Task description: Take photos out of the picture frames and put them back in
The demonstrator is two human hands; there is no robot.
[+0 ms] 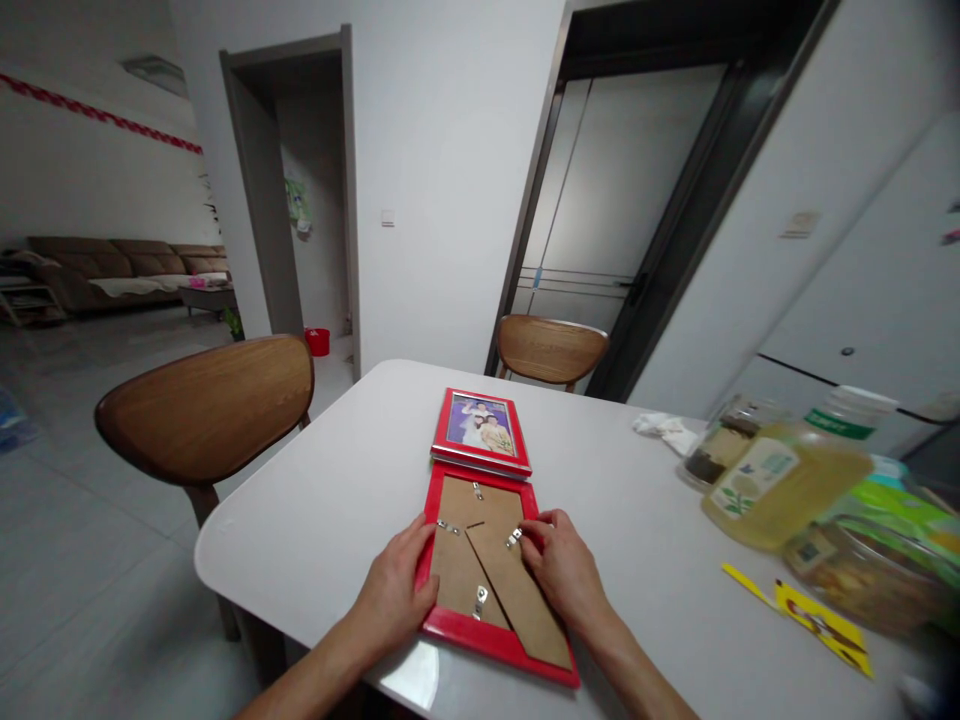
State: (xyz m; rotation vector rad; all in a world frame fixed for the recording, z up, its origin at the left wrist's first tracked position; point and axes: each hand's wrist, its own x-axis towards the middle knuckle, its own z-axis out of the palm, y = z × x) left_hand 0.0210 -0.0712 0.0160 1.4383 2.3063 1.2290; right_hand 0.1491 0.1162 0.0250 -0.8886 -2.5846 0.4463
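Note:
A red picture frame [459,627] lies face down on the table, its brown backing board [452,570] upward. My left hand [394,588] grips the frame's left side, thumb over the edge. With fingers bent together, my right hand [564,565] holds the metal clip [514,538] on the right side. Other metal clips sit at the top [478,491], left [448,527] and bottom [480,602] of the board. A brown stand leg [517,610] slants across the backing toward the lower right. Just beyond lies a stack of red frames [481,459], the top one showing a photo [481,424].
On the table's right stand an oil bottle [795,470], a glass jar [726,445] and a clear food container [862,575]. A yellow packet [825,628] and crumpled tissue [664,430] lie nearby. Wooden chairs stand at the left [217,405] and far side [553,348].

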